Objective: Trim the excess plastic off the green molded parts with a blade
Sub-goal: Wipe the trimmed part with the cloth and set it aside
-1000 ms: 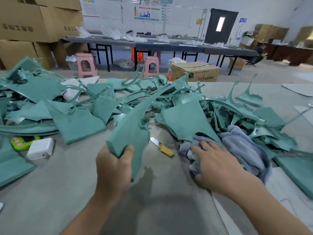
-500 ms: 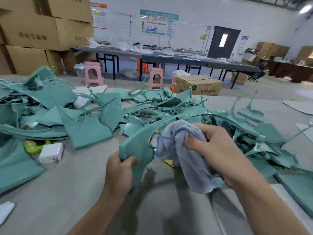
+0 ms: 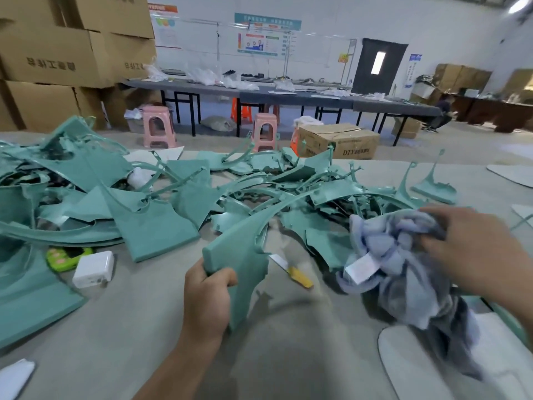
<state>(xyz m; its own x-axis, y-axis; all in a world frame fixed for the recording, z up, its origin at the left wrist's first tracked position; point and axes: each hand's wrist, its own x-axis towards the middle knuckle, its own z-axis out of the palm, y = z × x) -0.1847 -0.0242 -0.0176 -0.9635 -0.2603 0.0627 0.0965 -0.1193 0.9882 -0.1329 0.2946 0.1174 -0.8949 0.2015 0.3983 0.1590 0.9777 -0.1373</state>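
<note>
My left hand (image 3: 208, 298) grips the near end of a long curved green molded part (image 3: 245, 249), which stands tilted up off the grey table (image 3: 129, 327) and arcs away to the right. My right hand (image 3: 473, 249) holds a bunched blue-grey cloth (image 3: 403, 261) lifted at the right; the cloth hangs down blurred. A blade with a yellow handle (image 3: 297, 274) lies on the table between my hands, touched by neither. A big heap of green molded parts (image 3: 150, 203) covers the table behind.
A white charger block (image 3: 93, 268) and a small green gadget (image 3: 67, 255) lie at the left near flat green pieces. A white oval sheet (image 3: 427, 368) lies at the lower right. Beyond the table stand pink stools (image 3: 158, 127), cardboard boxes (image 3: 340, 141) and long dark tables.
My right hand picked the cloth up from the pile, brought it up by the green part, then carried it off to the right, uncovering the blade. My left hand keeps holding the part.
</note>
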